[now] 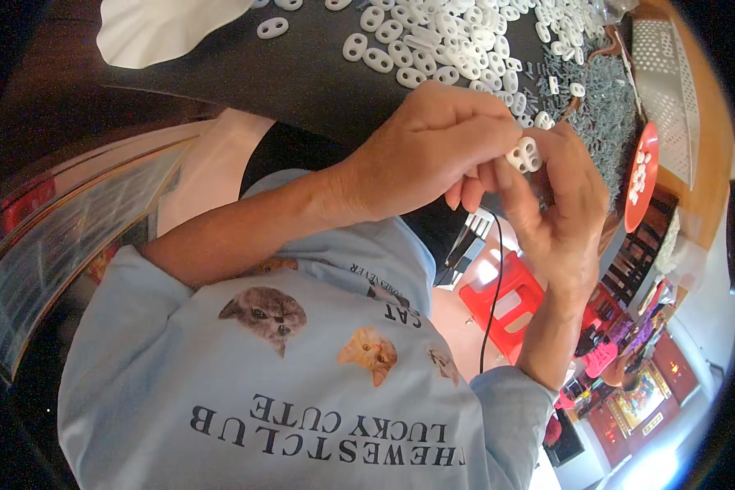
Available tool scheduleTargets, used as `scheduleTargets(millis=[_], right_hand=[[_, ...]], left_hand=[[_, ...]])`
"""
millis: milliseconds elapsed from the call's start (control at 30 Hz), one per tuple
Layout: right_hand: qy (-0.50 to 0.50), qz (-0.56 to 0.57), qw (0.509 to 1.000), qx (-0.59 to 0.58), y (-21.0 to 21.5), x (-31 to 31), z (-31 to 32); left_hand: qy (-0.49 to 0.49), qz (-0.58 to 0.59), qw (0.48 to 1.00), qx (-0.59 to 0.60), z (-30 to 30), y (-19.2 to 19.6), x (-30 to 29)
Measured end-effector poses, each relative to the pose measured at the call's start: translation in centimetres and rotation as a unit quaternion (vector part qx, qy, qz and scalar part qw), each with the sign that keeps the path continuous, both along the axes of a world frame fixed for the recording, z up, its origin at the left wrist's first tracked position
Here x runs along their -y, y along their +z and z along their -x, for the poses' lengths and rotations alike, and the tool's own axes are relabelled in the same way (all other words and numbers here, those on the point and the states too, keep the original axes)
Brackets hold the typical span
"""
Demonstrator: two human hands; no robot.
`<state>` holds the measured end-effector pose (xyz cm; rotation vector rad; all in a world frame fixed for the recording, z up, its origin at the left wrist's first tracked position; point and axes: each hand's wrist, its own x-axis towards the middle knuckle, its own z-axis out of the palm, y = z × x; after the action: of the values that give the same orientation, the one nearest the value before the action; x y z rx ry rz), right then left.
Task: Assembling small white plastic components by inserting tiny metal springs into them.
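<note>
A white two-hole cord lock (524, 153) sits between my hands, over the near edge of the dark table. My right hand (565, 192) pinches it between thumb and forefinger. My left hand (437, 143) is closed, thumb and forefinger pressed against the same piece from the left. Whether a smaller part is tucked in the left fingertips is hidden. Just beyond the hands lies a spread heap of white oval two-hole pieces (400, 54). To its right is a pile of small grey springs (603, 98).
A white wavy-edged dish (159, 33) lies at the far left of the table. On the right are an orange-red plate (643, 163) with small white parts and a white perforated basket (665, 90). A red plastic stool (486, 302) stands below, near a dark cable (492, 314).
</note>
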<state>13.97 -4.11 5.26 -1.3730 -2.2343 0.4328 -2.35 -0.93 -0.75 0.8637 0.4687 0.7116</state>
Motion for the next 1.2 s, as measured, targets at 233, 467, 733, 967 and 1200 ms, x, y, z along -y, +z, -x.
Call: scheduleTargets(millis=[233,467,733,967,1200], right_hand=[[-0.025,0.021,0.999,0.042,0.4,0.8,0.2],[-0.034,-0.009,0.998,0.045,0.2,1.3,0.3],[-0.028,-0.021,0.999,0.029,-0.2,1.4,0.3],[-0.032,0.007,0.997,0.077,0.3,1.5,0.4],[-0.006,-0.014,0.983,0.181,0.1,1.3,0.1]], left_hand=[[0.028,-0.020,0.999,-0.009,-0.7,-0.1,0.3],[0.025,-0.004,0.999,-0.022,-0.4,0.2,0.4],[0.027,-0.017,0.999,-0.007,-0.4,-0.1,0.5],[0.034,-0.008,0.999,-0.015,-0.5,0.1,0.5],[0.030,-0.049,0.997,-0.053,-0.6,0.2,0.5]])
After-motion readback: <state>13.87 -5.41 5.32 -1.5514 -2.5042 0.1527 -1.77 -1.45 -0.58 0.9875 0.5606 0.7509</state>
